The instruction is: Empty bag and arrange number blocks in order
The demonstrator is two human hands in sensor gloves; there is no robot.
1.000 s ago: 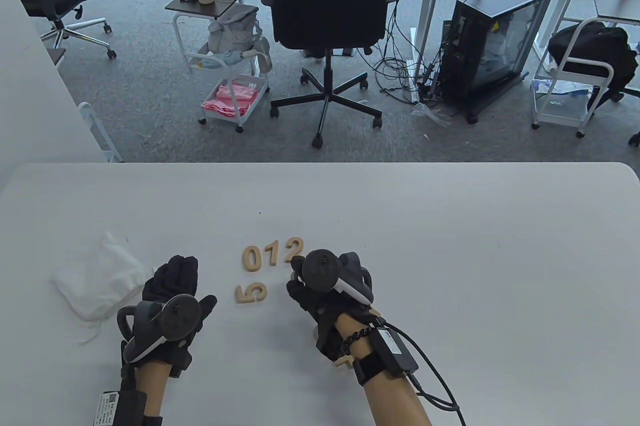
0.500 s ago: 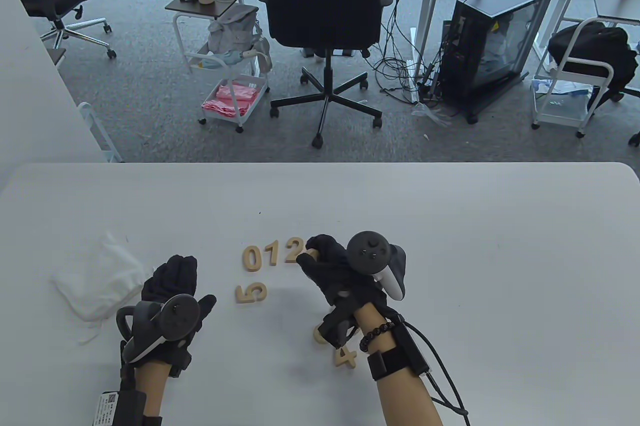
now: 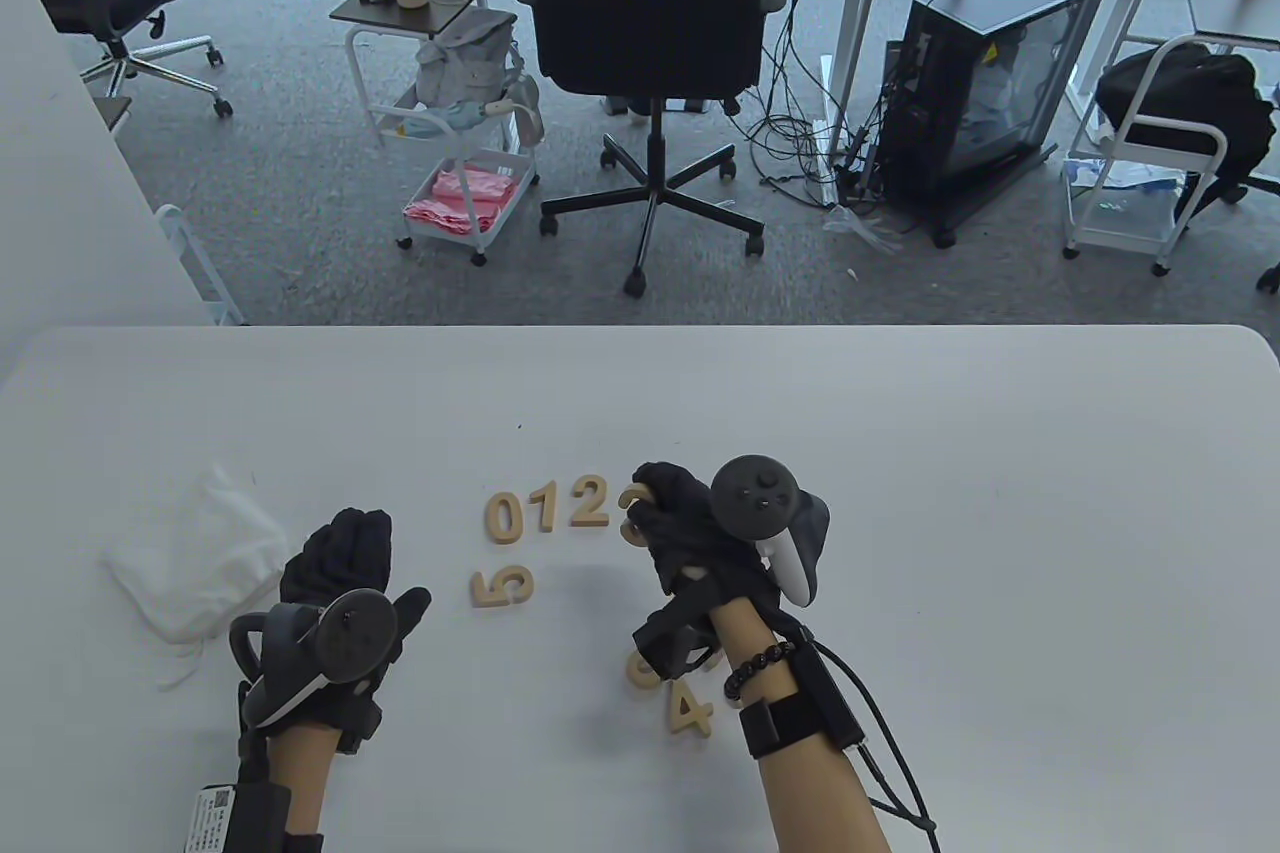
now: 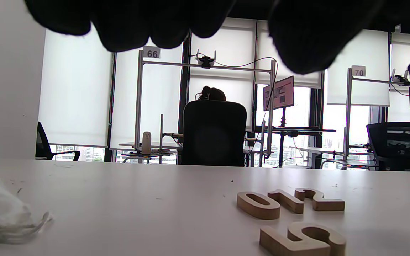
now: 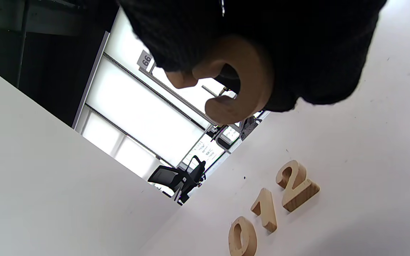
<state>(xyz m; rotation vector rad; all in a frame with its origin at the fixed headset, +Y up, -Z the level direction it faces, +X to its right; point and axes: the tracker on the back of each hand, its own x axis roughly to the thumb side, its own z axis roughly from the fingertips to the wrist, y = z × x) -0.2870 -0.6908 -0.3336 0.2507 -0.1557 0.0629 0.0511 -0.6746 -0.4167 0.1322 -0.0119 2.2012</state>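
Presently: wooden 3 block (image 5: 242,81) pinched in the right hand (image 3: 690,533), just right of the 0-1-2 row (image 3: 547,510).
Judged light, rigid, smooth-faced; grip its flat edges. Left hand (image 3: 340,583) lies flat, fingers relaxed, holding nothing, beside the bag (image 3: 190,558).

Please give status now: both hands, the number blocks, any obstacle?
Right hand grips a curved wooden number block beside the wooden 2. Left hand open, idle. Nothing blocks.

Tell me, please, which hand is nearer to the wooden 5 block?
Left. The left hand rests just left of the 5 block; the right hand is farther right, holding a block.
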